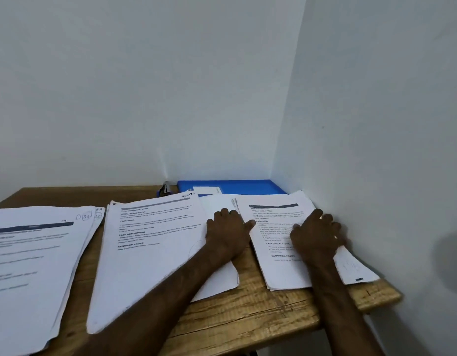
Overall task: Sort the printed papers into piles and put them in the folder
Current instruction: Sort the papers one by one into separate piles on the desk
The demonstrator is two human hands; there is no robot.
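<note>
— What were your hands doing?

— My right hand (316,237) lay flat, fingers spread, on the right pile (278,242) by the wall; it gripped nothing. My left hand (227,231) rested open on the edge of the middle pile (150,242), thumb touching the right pile.

— And the rest?

— A third pile (29,258) lay at the left of the table (248,312). The blue folder (232,187) sat behind, in the corner, with what looked like a stapler (165,190) beside it.

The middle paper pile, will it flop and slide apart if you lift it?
Probably. The middle pile is loose thin sheets, edges already fanned, so it would likely sag and shift. The left hand lies flat on it, perhaps steadying it on the smooth wooden table.
</note>
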